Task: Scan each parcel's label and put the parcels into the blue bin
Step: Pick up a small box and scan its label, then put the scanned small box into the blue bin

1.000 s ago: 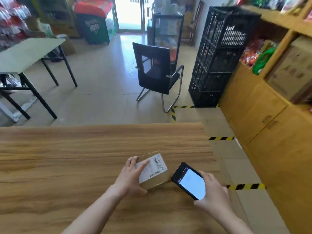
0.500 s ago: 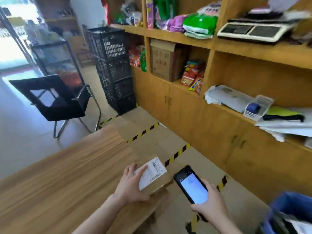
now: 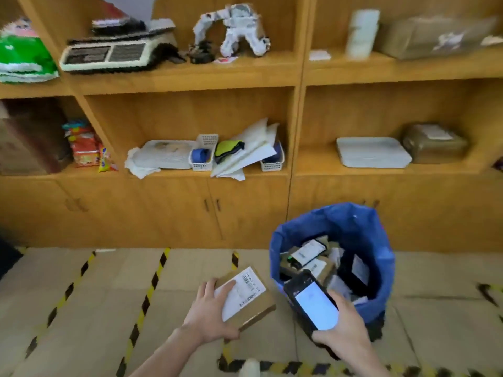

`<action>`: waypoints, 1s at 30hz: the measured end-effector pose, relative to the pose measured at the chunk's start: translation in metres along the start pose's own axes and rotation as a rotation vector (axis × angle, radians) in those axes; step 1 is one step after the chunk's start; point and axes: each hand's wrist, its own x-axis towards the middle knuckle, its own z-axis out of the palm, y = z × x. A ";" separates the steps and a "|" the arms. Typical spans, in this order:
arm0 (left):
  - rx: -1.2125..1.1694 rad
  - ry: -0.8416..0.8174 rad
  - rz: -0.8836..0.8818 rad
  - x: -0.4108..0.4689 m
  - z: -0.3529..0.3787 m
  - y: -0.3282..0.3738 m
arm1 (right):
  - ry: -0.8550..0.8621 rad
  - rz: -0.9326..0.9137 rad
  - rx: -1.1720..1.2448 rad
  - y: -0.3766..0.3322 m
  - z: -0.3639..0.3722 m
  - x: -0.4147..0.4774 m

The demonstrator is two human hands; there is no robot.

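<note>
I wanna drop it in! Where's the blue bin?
Lower right of the head view, the blue bin stands on the floor before the cabinet, right behind the phone.

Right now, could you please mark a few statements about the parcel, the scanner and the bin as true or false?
1. The left hand holds a brown parcel, label up. True.
2. The parcel lies inside the blue bin. False: it is held outside, left of the bin.
3. The right hand holds a scanner with a lit screen. True.
4. The blue bin is empty. False: several parcels lie in it.
</note>
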 end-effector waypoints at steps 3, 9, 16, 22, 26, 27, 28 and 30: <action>0.026 -0.059 0.064 0.046 0.006 0.036 | 0.010 0.065 0.119 0.041 -0.022 0.006; -0.059 -0.157 0.063 0.136 0.030 0.102 | 0.073 0.272 0.246 0.090 -0.044 0.042; -0.146 -0.241 0.015 0.259 0.057 0.148 | 0.082 0.463 0.152 0.087 -0.050 0.125; -0.132 -0.379 -0.029 0.359 0.104 0.170 | 0.177 0.673 0.274 0.100 -0.036 0.219; -0.141 -0.373 0.001 0.414 0.135 0.181 | 0.174 0.766 0.279 0.119 -0.016 0.266; -0.145 -0.356 -0.003 0.424 0.141 0.182 | 0.162 0.790 0.283 0.122 -0.011 0.274; -0.143 -0.342 -0.002 0.433 0.147 0.182 | 0.159 0.805 0.283 0.124 -0.008 0.281; -0.130 -0.372 0.003 0.449 0.156 0.182 | 0.151 0.823 0.276 0.127 -0.002 0.291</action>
